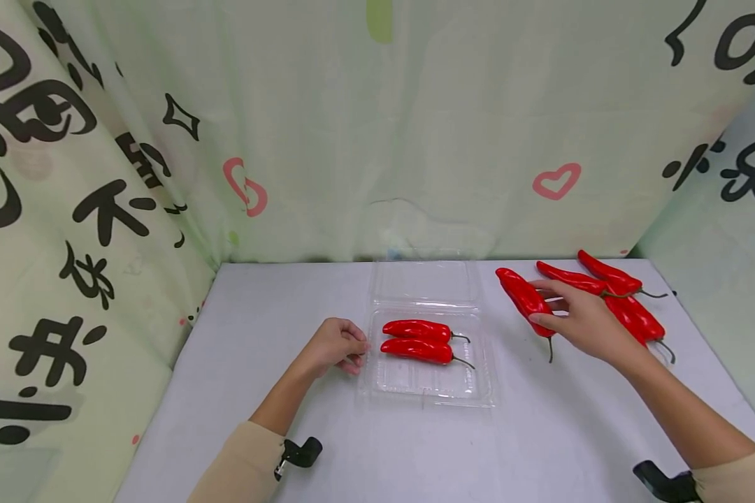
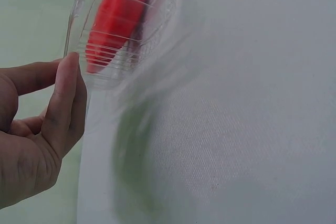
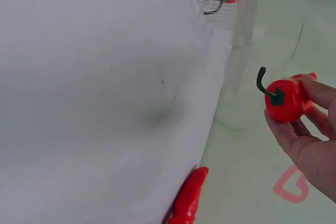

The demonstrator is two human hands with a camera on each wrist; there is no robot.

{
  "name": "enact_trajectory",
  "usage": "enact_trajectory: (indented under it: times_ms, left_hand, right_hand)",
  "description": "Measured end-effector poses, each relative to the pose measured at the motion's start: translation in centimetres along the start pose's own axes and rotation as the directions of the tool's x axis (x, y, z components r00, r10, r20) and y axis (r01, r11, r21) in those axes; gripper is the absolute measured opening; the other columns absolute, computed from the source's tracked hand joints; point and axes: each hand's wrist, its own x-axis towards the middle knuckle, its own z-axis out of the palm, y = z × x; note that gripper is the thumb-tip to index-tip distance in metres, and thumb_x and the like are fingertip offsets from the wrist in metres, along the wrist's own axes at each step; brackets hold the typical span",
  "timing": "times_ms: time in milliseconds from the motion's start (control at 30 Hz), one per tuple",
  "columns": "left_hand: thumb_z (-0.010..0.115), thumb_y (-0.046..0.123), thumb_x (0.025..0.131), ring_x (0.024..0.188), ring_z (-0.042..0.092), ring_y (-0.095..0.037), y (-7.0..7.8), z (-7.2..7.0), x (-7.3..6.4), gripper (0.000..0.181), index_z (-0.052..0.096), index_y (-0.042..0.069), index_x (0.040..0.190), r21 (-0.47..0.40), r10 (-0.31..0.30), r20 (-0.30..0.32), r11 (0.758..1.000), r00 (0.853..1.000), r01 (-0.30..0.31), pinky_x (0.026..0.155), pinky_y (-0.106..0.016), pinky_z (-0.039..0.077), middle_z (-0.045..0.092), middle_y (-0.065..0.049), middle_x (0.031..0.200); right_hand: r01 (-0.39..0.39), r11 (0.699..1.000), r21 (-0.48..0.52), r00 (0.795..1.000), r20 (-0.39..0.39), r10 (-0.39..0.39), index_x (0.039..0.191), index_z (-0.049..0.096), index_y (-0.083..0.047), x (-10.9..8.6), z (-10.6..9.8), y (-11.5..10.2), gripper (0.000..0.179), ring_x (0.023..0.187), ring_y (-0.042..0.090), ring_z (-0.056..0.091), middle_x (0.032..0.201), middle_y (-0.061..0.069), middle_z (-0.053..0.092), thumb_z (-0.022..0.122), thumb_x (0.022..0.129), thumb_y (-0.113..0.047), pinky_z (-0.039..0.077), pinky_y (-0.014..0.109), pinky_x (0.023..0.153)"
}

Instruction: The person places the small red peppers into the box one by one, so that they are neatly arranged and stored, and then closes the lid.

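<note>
A clear plastic clamshell box [image 1: 428, 391] lies with its lid [image 1: 424, 283] folded back, and two red chili peppers [image 1: 417, 351] lie side by side in its base, green stems to the right. My left hand [image 1: 336, 347] pinches the box's left rim between thumb and fingers, also visible in the left wrist view beside the box wall [image 2: 79, 19]. To the right of the box, my right hand [image 1: 581, 318] grips another red chili pepper [image 1: 522, 297] between thumb and fingers. In the right wrist view that pepper [image 3: 283, 100] shows its green stem end, held above the table.
Several more red peppers [image 1: 642, 318] lie in a loose pile at the table's back right, behind and beside my right hand. A white cloth covers the table [image 1: 434, 454]. Printed pale green curtains [image 1: 453, 140] enclose its back and sides.
</note>
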Motion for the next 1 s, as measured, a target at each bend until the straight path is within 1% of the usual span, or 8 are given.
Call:
enact_trajectory:
  times_ms: [200,333,400,633,900,1000]
  left_hand:
    - [0.074,0.001,0.092,0.059,0.065,-0.016,-0.1,-0.2,-0.1,0.014,0.062,-0.003,0.097,0.012,0.0,-0.013,1.0,1.0,0.0,0.055,-0.032,0.063,0.066,-0.009,0.074]
    - [0.074,0.0,0.092,0.058,0.065,-0.016,-0.1,-0.1,-0.1,0.014,0.062,-0.004,0.097,0.01,0.006,-0.007,1.0,1.0,-0.006,0.054,-0.032,0.063,0.066,-0.009,0.073]
    - [0.074,0.0,0.092,0.058,0.065,-0.016,-0.1,0.0,0.0,0.013,0.062,-0.004,0.097,0.011,0.009,-0.005,1.0,1.0,-0.009,0.054,-0.032,0.063,0.066,-0.009,0.073]
    - [0.074,0.001,0.092,0.056,0.065,-0.016,-0.1,-0.1,0.1,0.014,0.062,-0.003,0.098,0.014,0.006,-0.008,1.0,1.0,-0.006,0.054,-0.031,0.063,0.067,-0.01,0.074]
    - [0.074,0.001,0.092,0.058,0.065,-0.016,-0.1,-0.1,0.1,0.014,0.062,-0.003,0.098,0.013,0.008,-0.003,1.0,1.0,-0.008,0.054,-0.031,0.063,0.067,-0.009,0.074]
    - [0.074,0.001,0.092,0.058,0.065,-0.016,-0.1,-0.1,0.1,0.014,0.062,-0.003,0.098,0.014,0.005,-0.004,1.0,1.0,-0.005,0.055,-0.031,0.063,0.067,-0.009,0.074]
  right_hand:
    - [0.038,0.999,0.017,0.999,0.001,-0.038,0.148,0.048,0.001,0.3,0.6,-1.2,0.073,0.116,0.048,0.062,0.135,0.028,0.058,0.084,0.087,-0.02,0.066,0.05,0.078]
    - [0.071,0.997,0.015,0.997,0.004,-0.071,0.147,0.049,0.0,0.3,0.9,-2.2,0.073,0.115,0.047,0.064,0.133,0.027,0.06,0.085,0.086,-0.018,0.066,0.049,0.078]
    - [0.081,0.997,0.011,0.997,0.017,-0.081,0.147,0.049,-0.001,0.4,1.1,-2.7,0.072,0.114,0.046,0.065,0.132,0.026,0.062,0.084,0.086,-0.017,0.066,0.048,0.078]
    - [0.08,0.997,0.003,0.992,0.095,-0.08,0.148,0.049,-0.004,1.0,1.9,-4.4,0.069,0.116,0.044,0.064,0.131,0.024,0.064,0.081,0.089,-0.017,0.066,0.044,0.079]
    - [0.133,0.991,0.018,0.981,0.137,-0.134,0.142,0.056,-0.003,1.6,2.9,-5.7,0.059,0.113,0.04,0.067,0.126,0.02,0.067,0.08,0.09,-0.014,0.066,0.042,0.077]
    - [0.145,0.989,0.033,0.976,0.157,-0.149,0.141,0.057,-0.003,1.8,3.3,-6.1,0.057,0.113,0.039,0.067,0.126,0.019,0.068,0.08,0.09,-0.015,0.066,0.041,0.076]
